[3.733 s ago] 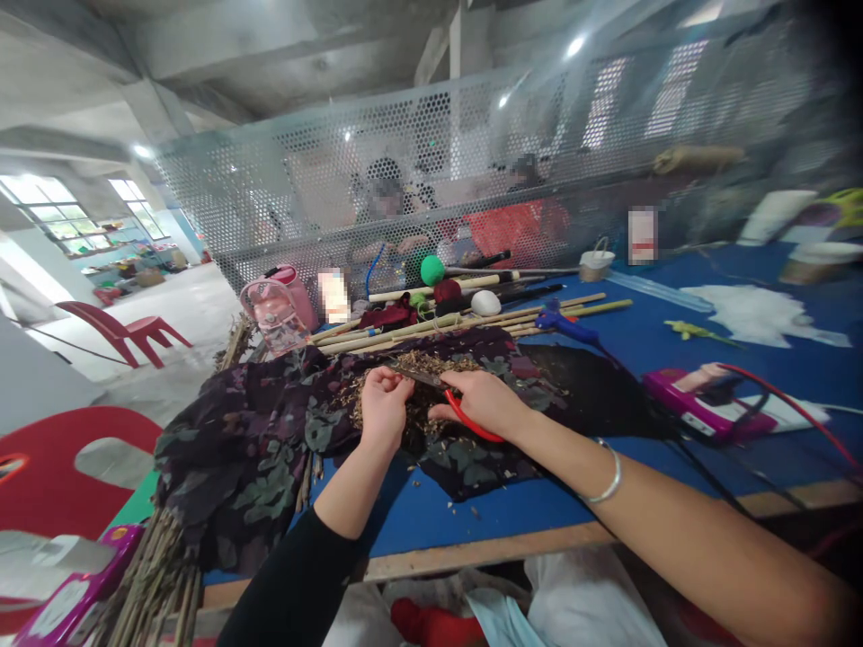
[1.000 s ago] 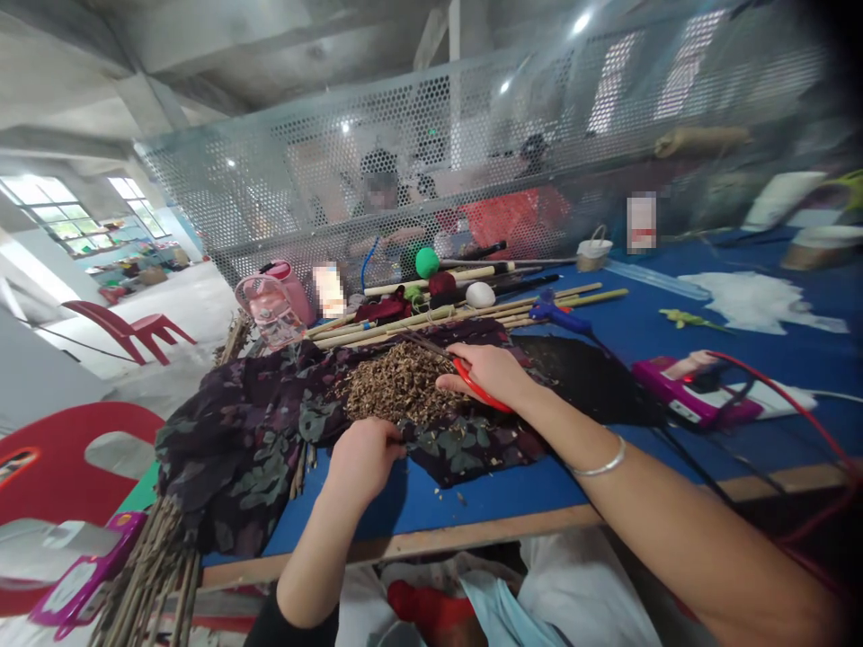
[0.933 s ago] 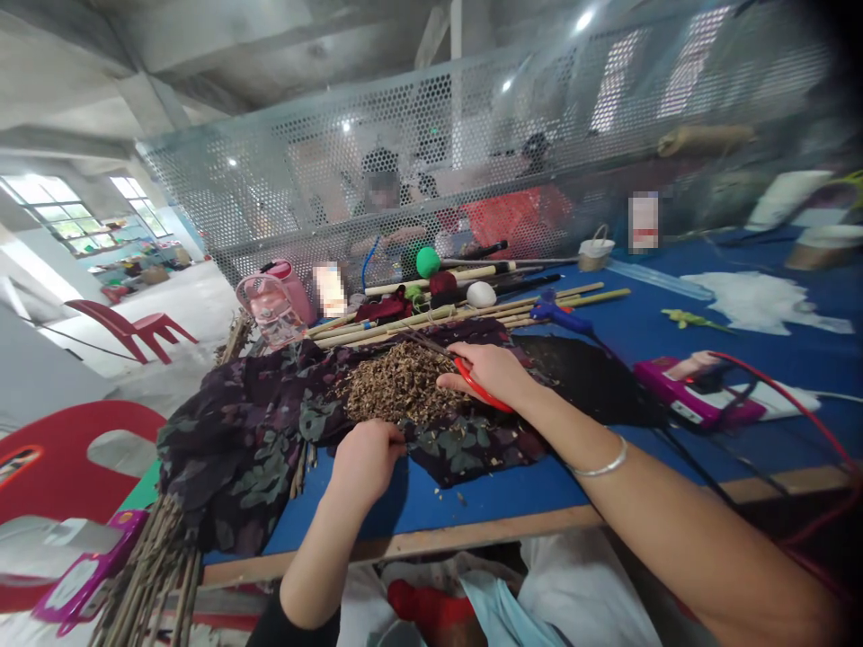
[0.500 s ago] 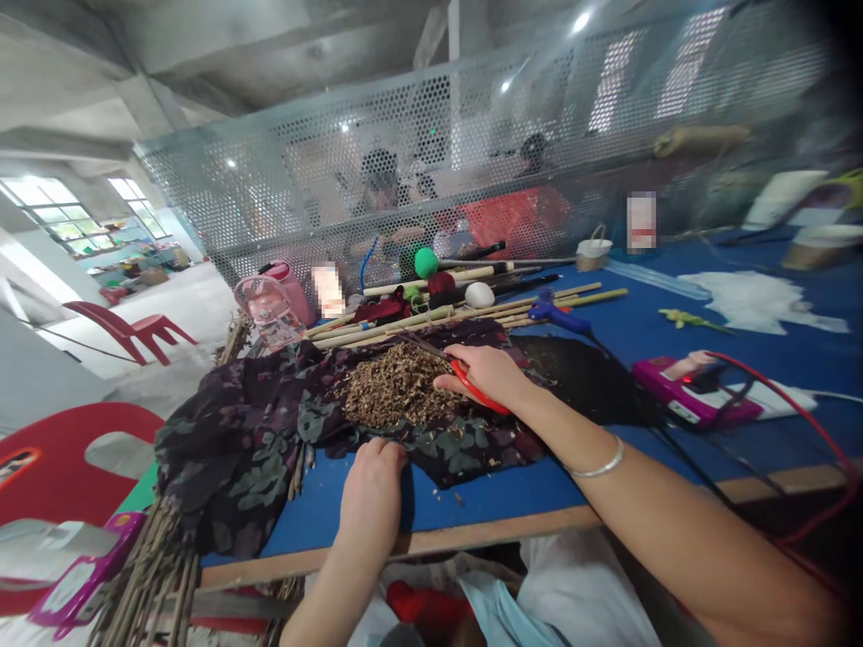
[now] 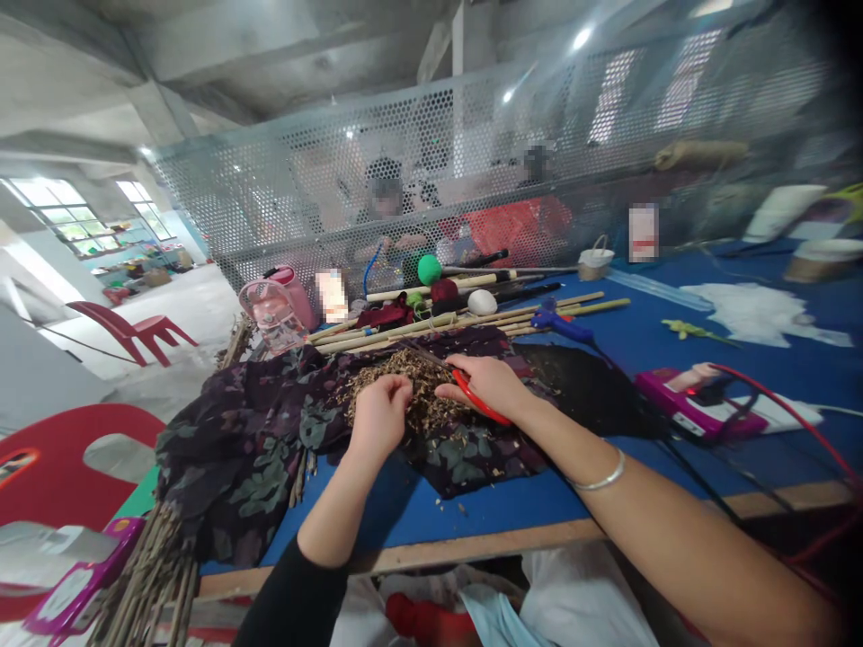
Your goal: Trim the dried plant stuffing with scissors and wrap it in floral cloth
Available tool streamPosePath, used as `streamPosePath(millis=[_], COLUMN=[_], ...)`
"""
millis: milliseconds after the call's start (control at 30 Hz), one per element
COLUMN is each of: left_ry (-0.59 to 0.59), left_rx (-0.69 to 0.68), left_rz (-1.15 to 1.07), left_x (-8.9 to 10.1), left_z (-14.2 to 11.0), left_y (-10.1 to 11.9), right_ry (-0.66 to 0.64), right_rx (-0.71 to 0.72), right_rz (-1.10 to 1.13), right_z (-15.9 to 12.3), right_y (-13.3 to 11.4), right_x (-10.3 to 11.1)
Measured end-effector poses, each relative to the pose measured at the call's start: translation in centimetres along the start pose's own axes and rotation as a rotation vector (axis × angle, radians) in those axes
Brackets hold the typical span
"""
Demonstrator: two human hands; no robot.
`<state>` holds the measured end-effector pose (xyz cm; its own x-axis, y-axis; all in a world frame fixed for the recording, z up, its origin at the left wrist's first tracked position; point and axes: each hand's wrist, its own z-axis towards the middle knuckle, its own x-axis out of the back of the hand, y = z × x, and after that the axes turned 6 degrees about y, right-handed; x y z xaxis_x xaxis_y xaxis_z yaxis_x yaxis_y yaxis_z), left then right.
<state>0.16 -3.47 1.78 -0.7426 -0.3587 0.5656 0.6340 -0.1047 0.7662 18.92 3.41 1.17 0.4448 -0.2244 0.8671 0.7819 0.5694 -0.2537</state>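
A heap of brown chopped twig bits (image 5: 404,373) lies on a dark flowered cloth (image 5: 256,440) spread over the blue table (image 5: 512,503). My right hand (image 5: 489,386) is closed on red-handled scissors (image 5: 477,404), blades pointing left over the heap. My left hand (image 5: 381,413) is curled in a loose fist at the heap's near edge, fingers pinched on something I cannot make out.
A bundle of thin twigs (image 5: 145,575) hangs off the table's left front. Long bamboo sticks (image 5: 458,319), a blue glue gun (image 5: 563,325), a pink bottle (image 5: 280,310) and a purple device with cables (image 5: 694,404) lie behind and right. Other people sit beyond a perforated metal screen (image 5: 431,171).
My left hand dropped back to the table's near edge, then came forward again to the heap. My right hand with the scissors stayed nearly still.
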Motion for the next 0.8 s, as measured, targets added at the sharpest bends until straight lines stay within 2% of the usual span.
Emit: streamPosePath(millis=[100, 200, 267, 367, 533, 800], left_ry=[-0.011, 0.019, 0.061, 0.108, 0.145, 0.234], left_rx=[0.215, 0.376, 0.396, 0.357, 0.261, 0.108], left_rz=[-0.349, -0.695, -0.852, -1.011, -1.021, -0.727], left_x=[-1.1, -1.7, -1.7, -1.8, -2.4, -2.4], left_z=[2.6, 3.3, 3.0, 2.4, 1.7, 1.1], left_y=[-0.7, -1.3, -1.4, -1.2, -0.5, -0.7], right_ry=[0.009, 0.034, 0.064, 0.101, 0.145, 0.166], right_rx=[-0.017, -0.023, -0.001, 0.072, 0.204, 0.254], right_rz=[0.000, 0.023, 0.051, 0.096, 0.171, 0.157], right_z=[-0.1, -0.2, -0.3, -0.3, -0.3, -0.3], right_y=[0.1, 0.0, -0.3, -0.9, -1.9, -2.3], right_x=[-0.2, -0.5, -0.7, -1.1, -1.6, -1.5])
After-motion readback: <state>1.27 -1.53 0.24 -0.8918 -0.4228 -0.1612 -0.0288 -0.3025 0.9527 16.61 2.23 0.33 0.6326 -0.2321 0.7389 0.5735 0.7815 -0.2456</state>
